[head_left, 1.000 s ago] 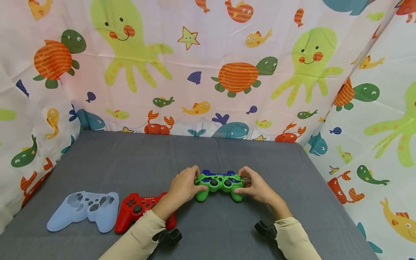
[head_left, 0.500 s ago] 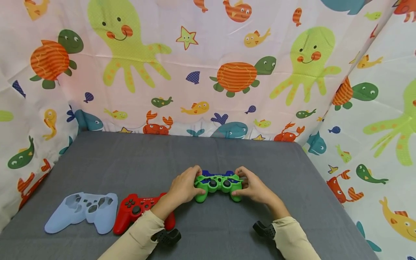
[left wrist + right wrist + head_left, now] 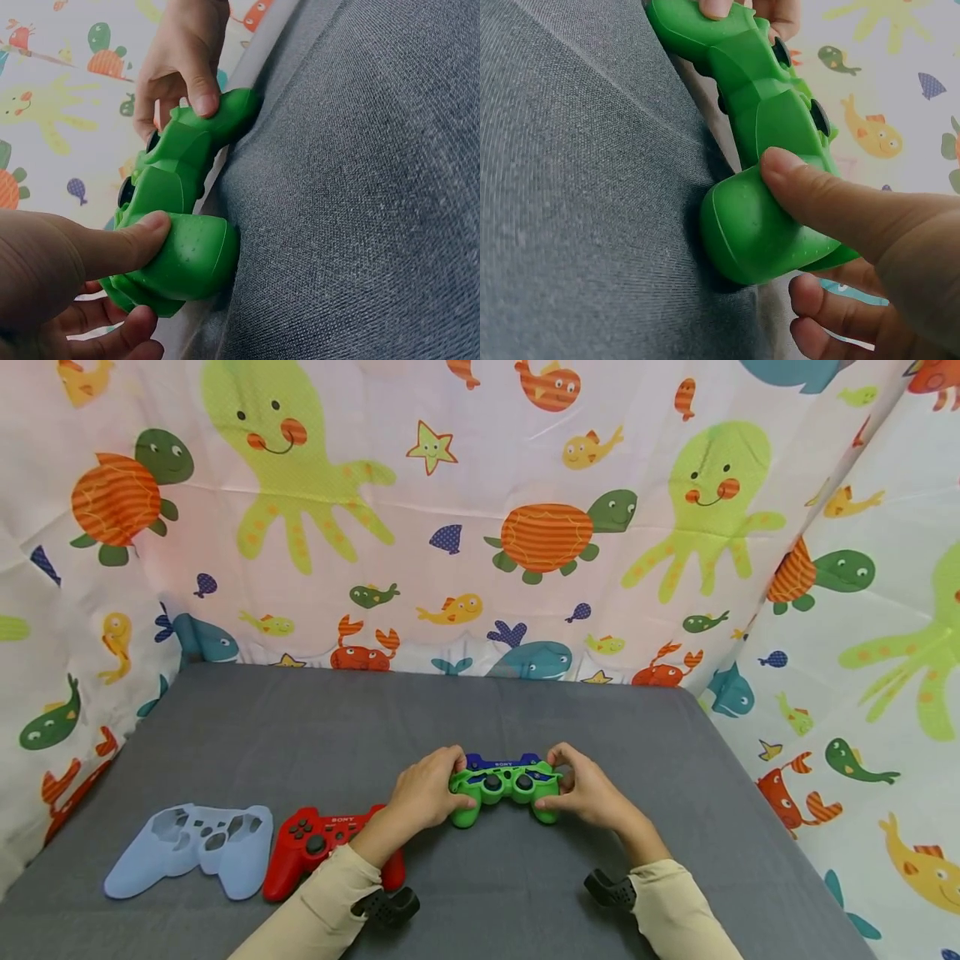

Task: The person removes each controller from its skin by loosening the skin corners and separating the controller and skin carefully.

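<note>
Between both hands, in the head view, sits a blue game controller (image 3: 503, 762) with a green silicone cover (image 3: 507, 788) over most of it. Its blue top edge shows past the cover. My left hand (image 3: 427, 789) grips the left side, thumb on the left handle and fingers at the back edge. On the other side my right hand (image 3: 591, 789) pinches the right handle the same way. Both wrist views show the green handles close to the grey cloth, each thumb pressing on a handle; black thumbsticks (image 3: 820, 118) poke through the cover.
To the left lies a light blue silicone cover (image 3: 197, 849). Beside it is a red game controller (image 3: 307, 852), partly hidden by the left forearm. Grey cloth (image 3: 517, 893) covers the table, and a curtain (image 3: 465, 485) printed with sea animals hangs behind and at both sides.
Both hands keep hold of the controller and its cover. The head view has shifted slightly; otherwise nearly nothing has moved.
</note>
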`<control>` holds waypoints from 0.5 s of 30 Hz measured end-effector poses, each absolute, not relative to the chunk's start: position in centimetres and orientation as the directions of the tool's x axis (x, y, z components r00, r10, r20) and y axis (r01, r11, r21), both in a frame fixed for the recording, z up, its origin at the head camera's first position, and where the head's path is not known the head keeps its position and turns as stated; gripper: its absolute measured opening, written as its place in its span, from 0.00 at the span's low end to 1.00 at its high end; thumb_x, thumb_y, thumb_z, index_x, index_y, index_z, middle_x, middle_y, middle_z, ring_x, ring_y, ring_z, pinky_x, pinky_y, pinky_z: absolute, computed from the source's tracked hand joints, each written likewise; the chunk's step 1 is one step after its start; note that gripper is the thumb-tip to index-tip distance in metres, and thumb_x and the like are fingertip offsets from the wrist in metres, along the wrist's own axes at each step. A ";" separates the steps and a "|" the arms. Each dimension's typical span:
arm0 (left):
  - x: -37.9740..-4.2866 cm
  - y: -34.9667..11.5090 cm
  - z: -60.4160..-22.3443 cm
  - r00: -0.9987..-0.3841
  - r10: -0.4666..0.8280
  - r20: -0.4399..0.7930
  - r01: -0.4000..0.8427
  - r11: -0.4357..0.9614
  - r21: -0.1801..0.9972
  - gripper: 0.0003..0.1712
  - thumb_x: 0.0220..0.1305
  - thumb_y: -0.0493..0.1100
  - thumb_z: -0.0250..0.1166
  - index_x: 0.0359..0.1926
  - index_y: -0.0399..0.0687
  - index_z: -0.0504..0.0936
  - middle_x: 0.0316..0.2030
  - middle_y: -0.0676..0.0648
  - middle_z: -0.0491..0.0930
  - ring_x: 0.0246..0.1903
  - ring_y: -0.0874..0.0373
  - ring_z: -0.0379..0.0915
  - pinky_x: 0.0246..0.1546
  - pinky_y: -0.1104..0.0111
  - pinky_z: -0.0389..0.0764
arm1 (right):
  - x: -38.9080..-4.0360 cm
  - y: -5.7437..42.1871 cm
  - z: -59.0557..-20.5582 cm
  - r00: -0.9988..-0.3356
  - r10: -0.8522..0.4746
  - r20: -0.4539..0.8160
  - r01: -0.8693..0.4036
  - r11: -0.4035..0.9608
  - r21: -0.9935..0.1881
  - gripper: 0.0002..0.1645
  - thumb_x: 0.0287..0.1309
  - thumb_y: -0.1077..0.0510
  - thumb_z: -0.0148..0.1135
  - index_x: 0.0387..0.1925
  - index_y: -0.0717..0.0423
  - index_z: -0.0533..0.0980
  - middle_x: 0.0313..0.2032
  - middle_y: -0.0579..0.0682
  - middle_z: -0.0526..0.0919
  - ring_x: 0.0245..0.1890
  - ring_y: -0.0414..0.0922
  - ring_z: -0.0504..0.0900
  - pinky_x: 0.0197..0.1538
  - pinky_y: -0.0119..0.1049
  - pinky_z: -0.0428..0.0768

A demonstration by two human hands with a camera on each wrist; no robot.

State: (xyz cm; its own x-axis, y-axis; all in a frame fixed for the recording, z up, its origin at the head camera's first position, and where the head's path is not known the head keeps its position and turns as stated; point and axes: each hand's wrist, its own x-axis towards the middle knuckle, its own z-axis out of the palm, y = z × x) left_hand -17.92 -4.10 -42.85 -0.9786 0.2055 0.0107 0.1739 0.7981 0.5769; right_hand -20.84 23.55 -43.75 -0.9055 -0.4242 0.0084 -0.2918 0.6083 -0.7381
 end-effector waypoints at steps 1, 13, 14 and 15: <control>-17.9 -4.1 -42.8 -0.979 0.205 0.007 0.171 0.798 0.577 0.27 0.48 0.53 0.82 0.35 0.54 0.69 0.29 0.53 0.67 0.27 0.57 0.63 0.28 0.63 0.61 | -20.8 23.6 -43.7 -0.909 -0.417 0.009 -0.288 0.610 -0.738 0.34 0.46 0.60 0.81 0.49 0.57 0.68 0.45 0.58 0.77 0.19 0.38 0.69 0.25 0.30 0.69; -17.9 -3.8 -42.7 -0.978 0.209 0.012 0.180 0.808 0.562 0.28 0.48 0.52 0.82 0.36 0.53 0.69 0.30 0.52 0.67 0.27 0.56 0.63 0.28 0.64 0.61 | -20.5 23.4 -43.5 -0.917 -0.398 -0.016 -0.254 0.615 -0.747 0.28 0.46 0.60 0.81 0.35 0.58 0.67 0.19 0.43 0.62 0.18 0.36 0.65 0.25 0.30 0.65; -17.9 -3.9 -42.8 -0.978 0.208 0.009 0.177 0.809 0.560 0.27 0.49 0.53 0.82 0.36 0.53 0.70 0.30 0.52 0.67 0.27 0.56 0.63 0.28 0.64 0.61 | -20.4 23.4 -43.6 -0.917 -0.399 -0.023 -0.248 0.611 -0.752 0.28 0.46 0.60 0.81 0.35 0.58 0.66 0.19 0.43 0.63 0.18 0.36 0.65 0.26 0.30 0.66; -17.9 -3.9 -42.8 -0.978 0.208 0.006 0.175 0.810 0.560 0.27 0.49 0.53 0.81 0.37 0.53 0.70 0.30 0.52 0.68 0.27 0.57 0.63 0.28 0.65 0.61 | -20.4 23.4 -43.7 -0.916 -0.399 -0.029 -0.241 0.608 -0.756 0.28 0.47 0.60 0.80 0.35 0.58 0.66 0.20 0.44 0.63 0.18 0.36 0.66 0.26 0.30 0.66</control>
